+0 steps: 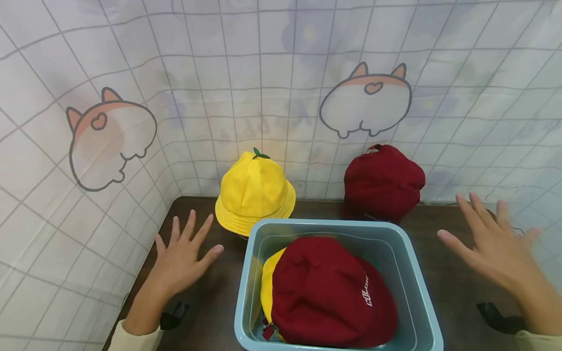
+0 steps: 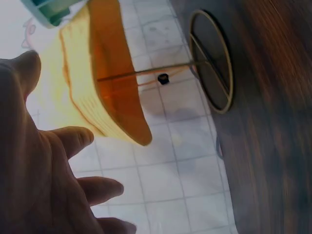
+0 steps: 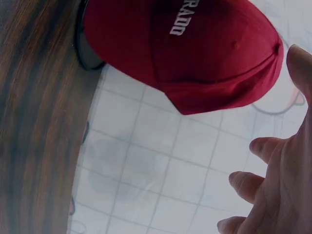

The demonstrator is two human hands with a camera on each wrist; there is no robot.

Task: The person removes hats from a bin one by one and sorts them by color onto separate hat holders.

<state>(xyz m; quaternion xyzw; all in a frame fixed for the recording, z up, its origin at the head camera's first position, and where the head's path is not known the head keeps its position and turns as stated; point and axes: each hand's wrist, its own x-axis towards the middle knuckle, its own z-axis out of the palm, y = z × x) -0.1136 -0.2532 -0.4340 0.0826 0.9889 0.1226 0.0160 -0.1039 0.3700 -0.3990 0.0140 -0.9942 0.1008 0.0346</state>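
Observation:
My left hand (image 1: 181,261) is held out with fingers spread, left of the blue plastic bin and close to a yellow bucket hat (image 1: 255,192) with a green leaf on top. In the left wrist view that hat hangs on a thin metal stand (image 2: 210,62) with a ring base. On the other side, my right hand (image 1: 498,248) also has its fingers spread and holds nothing. Nearest to it at the back is a dark red baseball cap (image 1: 384,183), whose white lettering shows in the right wrist view. Another red cap (image 1: 329,292) lies in the bin over a yellow hat (image 1: 267,285).
The light blue bin (image 1: 338,225) stands at the front middle of the dark wooden table (image 1: 206,312). A white gridded cloth (image 1: 272,63) with cartoon animals hangs behind and at both sides. Dark straps (image 1: 173,317) show by both wrists.

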